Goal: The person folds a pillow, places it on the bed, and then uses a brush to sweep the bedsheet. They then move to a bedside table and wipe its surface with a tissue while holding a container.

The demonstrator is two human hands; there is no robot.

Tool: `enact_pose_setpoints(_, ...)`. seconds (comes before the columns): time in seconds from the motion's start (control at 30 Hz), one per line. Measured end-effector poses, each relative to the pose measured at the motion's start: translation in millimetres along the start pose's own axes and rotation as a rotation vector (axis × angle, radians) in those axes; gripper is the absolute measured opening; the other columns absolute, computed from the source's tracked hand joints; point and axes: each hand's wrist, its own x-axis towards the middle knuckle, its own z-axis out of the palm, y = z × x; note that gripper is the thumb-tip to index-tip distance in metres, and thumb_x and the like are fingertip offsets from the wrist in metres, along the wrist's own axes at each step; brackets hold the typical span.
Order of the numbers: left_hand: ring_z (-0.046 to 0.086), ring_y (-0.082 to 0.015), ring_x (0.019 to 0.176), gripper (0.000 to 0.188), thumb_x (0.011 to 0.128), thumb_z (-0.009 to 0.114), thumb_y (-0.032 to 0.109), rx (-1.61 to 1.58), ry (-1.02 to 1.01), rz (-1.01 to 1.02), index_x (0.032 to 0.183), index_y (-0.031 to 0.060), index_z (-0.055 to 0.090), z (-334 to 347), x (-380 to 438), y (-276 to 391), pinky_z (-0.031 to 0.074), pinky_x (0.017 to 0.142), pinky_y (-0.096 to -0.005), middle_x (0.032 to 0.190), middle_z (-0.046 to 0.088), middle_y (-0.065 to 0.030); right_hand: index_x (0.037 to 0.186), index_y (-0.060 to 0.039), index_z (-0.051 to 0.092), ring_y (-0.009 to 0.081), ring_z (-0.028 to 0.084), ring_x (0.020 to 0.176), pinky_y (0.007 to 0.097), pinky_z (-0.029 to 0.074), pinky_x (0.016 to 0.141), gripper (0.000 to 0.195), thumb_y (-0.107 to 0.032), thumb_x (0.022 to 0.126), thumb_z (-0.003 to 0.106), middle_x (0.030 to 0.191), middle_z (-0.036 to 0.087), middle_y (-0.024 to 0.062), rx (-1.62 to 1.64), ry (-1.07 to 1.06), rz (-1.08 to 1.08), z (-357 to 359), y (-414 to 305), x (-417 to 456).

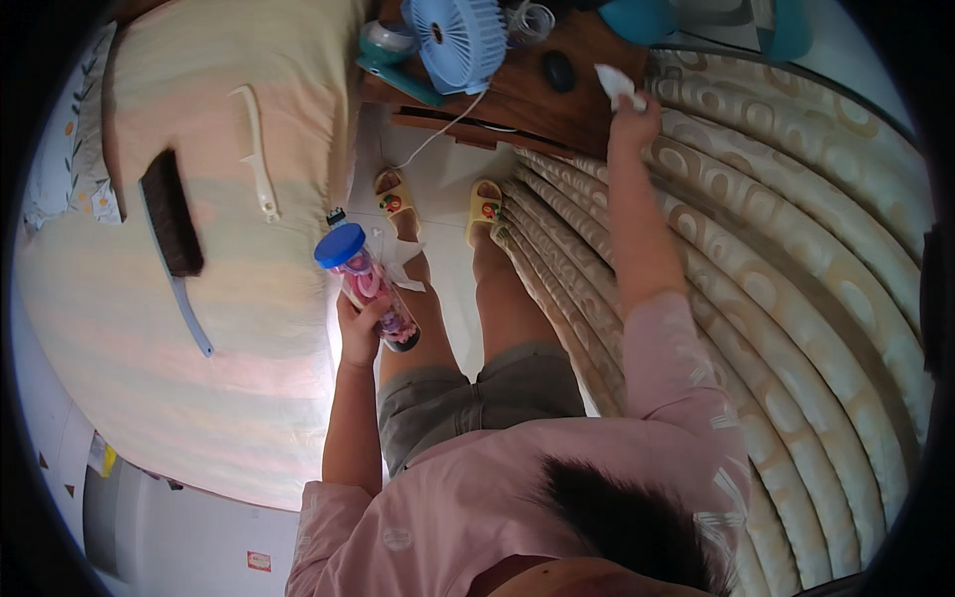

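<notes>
My left hand [359, 328] grips a clear plastic canister [378, 302] with a blue lid, tilted beside the bed's edge. Pink and purple pieces, seemingly hair ties, show through its wall. White tissue or thin plastic [403, 263] sticks out beside the canister; how it is held is hidden. Just past the lid is a small dark-and-blue item [337, 216], too small to name. My right hand [636, 119] reaches over the wooden nightstand [582, 119] with a crumpled white tissue [618, 83] pinched in its fingers. A black oval object [558, 71] lies left of that hand.
On the bed [246, 313] lie a bed brush [171, 216] and a cream comb [255, 149]. A blue desk fan [459, 41] with a white cable [448, 130] stands on the nightstand. Patterned curtains [746, 246] hang along the right. Yellow slippers [485, 201] are on my feet.
</notes>
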Motion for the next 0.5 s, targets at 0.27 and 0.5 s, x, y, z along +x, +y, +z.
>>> enact_pose_setpoints(0.27,0.057,-0.0185,0.081,0.047,0.067,0.061,0.014,0.07,-0.039,-0.069,0.109,-0.0012,0.047,36,6,-52,0.047,0.074,-0.029,0.091,0.057,-0.0096,0.077,-0.0074,0.059,0.0372,0.054,0.078,0.0456,0.045,0.069,0.002,-0.008,0.078,0.058,0.079,0.057,0.0161,-0.188,-0.118,-0.641,76,16,64)
enact_pose_setpoints(0.5,0.056,-0.0162,0.08,0.038,0.069,0.061,0.009,-0.036,-0.041,-0.077,0.104,-0.0007,0.05,70,8,-49,0.046,0.072,-0.0274,0.092,0.057,-0.0072,0.083,-0.0033,0.053,0.0372,0.053,0.083,0.0457,0.044,0.071,0.008,-0.011,0.081,0.051,0.089,0.052,0.019,-0.241,-0.887,-0.597,-23,47,-29)
